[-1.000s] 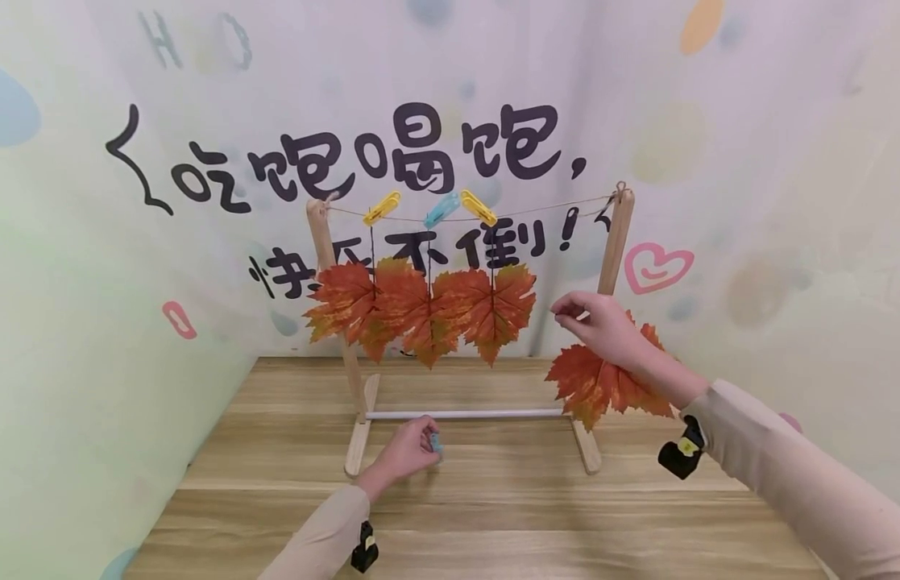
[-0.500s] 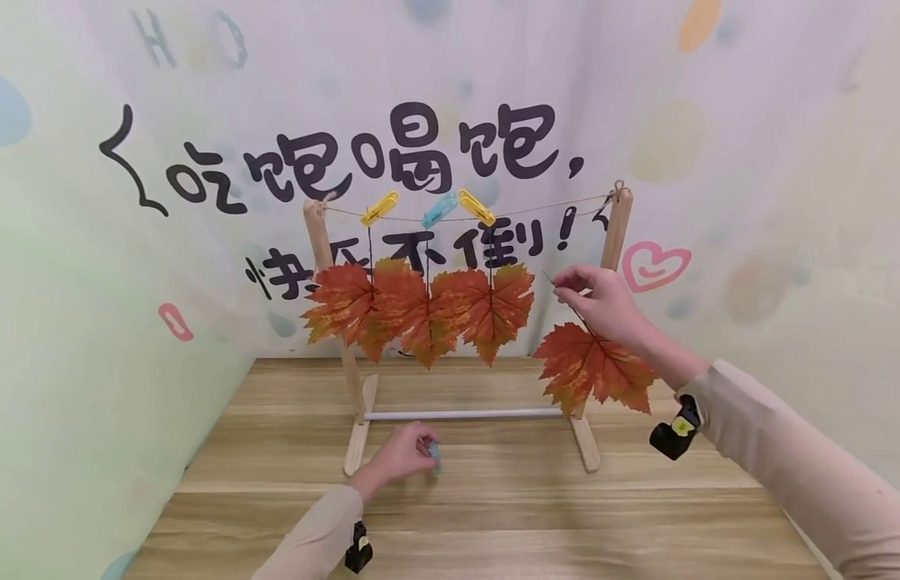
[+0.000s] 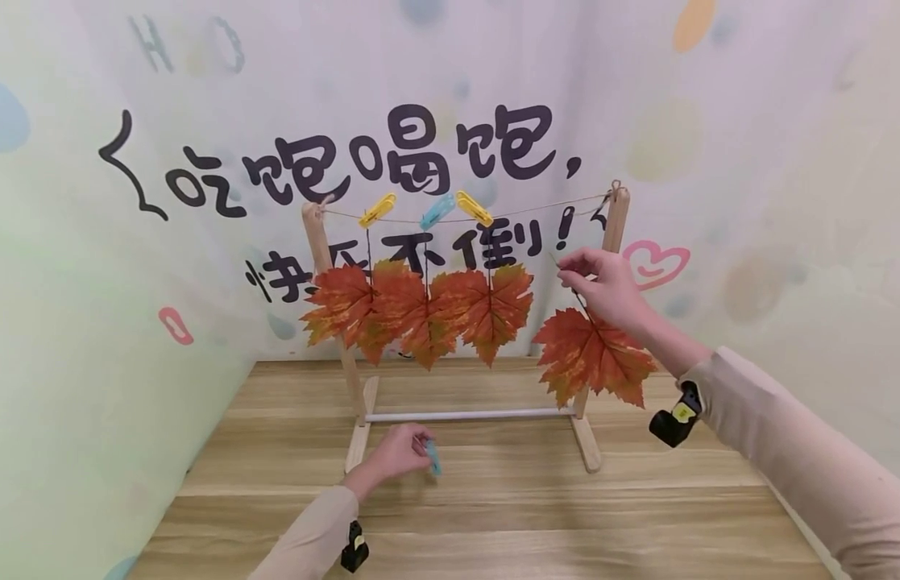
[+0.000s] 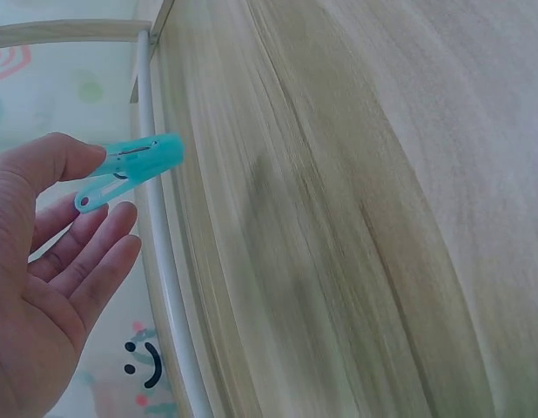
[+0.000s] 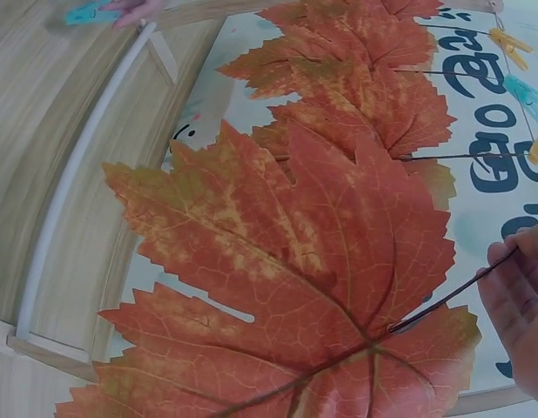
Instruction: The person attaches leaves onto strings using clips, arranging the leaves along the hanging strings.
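Note:
My right hand (image 3: 602, 282) pinches the thin dark stem of an orange-red maple leaf (image 3: 595, 354), which hangs below the hand in front of the rack's right post. In the right wrist view the leaf (image 5: 286, 270) fills the middle, its stem running to thumb and fingers. Low over the table, my left hand (image 3: 399, 455) holds a light blue clothespin (image 4: 134, 165) between thumb and forefinger, its other fingers loosely bent. Three similar leaves hang by their stems from a string (image 3: 544, 208), held by a yellow clothespin (image 3: 378, 210), a blue clothespin (image 3: 438, 211) and another yellow clothespin (image 3: 474, 209).
The wooden rack has a left post (image 3: 319, 238), a right post (image 3: 616, 217) and a white crossbar (image 3: 471, 416) low between its feet. It stands on a wood-grain table (image 3: 493, 515), before a printed wall cloth (image 3: 275, 80) with black lettering.
My right hand has risen slightly, bringing its leaf up and to the left, so more of the leaf shows. The left hand has lowered a little, with the clothespin now more visible.

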`<act>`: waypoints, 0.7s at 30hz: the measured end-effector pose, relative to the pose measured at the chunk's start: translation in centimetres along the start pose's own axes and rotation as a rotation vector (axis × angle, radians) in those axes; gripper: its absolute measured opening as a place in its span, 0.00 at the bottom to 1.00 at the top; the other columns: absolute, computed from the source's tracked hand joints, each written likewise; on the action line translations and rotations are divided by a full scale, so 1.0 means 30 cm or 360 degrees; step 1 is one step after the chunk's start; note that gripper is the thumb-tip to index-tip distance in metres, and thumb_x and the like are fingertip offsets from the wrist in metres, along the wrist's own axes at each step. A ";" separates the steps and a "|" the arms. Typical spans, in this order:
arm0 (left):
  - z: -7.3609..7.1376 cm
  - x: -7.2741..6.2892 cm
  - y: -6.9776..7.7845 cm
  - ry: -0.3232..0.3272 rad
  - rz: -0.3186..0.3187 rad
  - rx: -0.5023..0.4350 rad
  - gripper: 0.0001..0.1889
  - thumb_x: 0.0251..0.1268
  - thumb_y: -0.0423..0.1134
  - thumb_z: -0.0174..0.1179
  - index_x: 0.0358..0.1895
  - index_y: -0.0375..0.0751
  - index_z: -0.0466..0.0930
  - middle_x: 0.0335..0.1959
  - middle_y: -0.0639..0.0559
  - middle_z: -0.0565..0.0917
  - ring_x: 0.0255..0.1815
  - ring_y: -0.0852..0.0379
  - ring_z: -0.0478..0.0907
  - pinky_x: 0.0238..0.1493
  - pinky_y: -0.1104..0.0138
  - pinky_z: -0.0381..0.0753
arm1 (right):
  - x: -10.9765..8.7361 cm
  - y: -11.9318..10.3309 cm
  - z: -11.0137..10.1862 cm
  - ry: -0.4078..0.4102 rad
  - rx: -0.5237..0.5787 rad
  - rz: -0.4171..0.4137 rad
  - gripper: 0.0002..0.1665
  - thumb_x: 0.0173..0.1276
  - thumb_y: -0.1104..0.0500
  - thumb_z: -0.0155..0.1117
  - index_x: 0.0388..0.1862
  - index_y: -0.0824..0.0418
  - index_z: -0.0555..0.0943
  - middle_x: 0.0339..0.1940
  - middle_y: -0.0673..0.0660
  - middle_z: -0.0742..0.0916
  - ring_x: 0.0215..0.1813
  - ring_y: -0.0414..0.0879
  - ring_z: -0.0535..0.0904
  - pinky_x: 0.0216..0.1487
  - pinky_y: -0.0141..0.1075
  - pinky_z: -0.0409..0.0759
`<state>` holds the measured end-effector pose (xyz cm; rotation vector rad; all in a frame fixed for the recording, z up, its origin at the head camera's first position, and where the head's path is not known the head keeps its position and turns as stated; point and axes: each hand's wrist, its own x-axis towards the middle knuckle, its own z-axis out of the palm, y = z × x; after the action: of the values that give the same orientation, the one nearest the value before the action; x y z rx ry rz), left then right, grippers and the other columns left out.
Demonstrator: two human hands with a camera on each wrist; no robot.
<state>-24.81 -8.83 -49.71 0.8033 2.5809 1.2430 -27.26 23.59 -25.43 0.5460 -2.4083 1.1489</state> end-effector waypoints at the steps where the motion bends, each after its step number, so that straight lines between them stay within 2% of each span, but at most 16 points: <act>1: -0.002 -0.001 0.002 -0.0002 -0.0007 0.0001 0.15 0.45 0.27 0.64 0.40 0.25 0.77 0.29 0.47 0.79 0.30 0.57 0.78 0.31 0.74 0.77 | 0.002 -0.002 -0.003 0.0005 0.0006 0.0004 0.09 0.63 0.66 0.59 0.40 0.70 0.79 0.31 0.63 0.84 0.28 0.33 0.77 0.28 0.24 0.75; 7: -0.006 -0.009 0.009 0.0003 -0.0013 0.0030 0.15 0.44 0.27 0.64 0.39 0.25 0.77 0.29 0.45 0.79 0.29 0.57 0.79 0.31 0.74 0.77 | 0.022 -0.023 -0.011 0.0071 0.0047 -0.0007 0.09 0.63 0.64 0.59 0.39 0.69 0.79 0.29 0.61 0.84 0.26 0.35 0.76 0.26 0.25 0.75; 14: -0.009 -0.015 0.014 0.0004 0.0003 0.0029 0.15 0.43 0.26 0.63 0.38 0.24 0.77 0.29 0.43 0.80 0.30 0.56 0.78 0.31 0.74 0.77 | 0.053 -0.051 -0.013 0.0137 0.0073 -0.0020 0.10 0.63 0.64 0.59 0.41 0.69 0.79 0.31 0.62 0.83 0.27 0.34 0.77 0.30 0.22 0.76; 21: -0.020 -0.013 0.011 0.0028 0.0016 0.0040 0.12 0.43 0.27 0.64 0.35 0.28 0.78 0.27 0.46 0.79 0.28 0.58 0.77 0.31 0.74 0.77 | 0.089 -0.058 -0.014 0.0245 0.0211 0.0039 0.10 0.63 0.65 0.58 0.41 0.71 0.77 0.29 0.57 0.82 0.27 0.34 0.77 0.31 0.22 0.77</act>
<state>-24.58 -9.27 -49.12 0.8143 2.6145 1.2280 -28.51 22.47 -22.69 0.4520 -2.2262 1.3182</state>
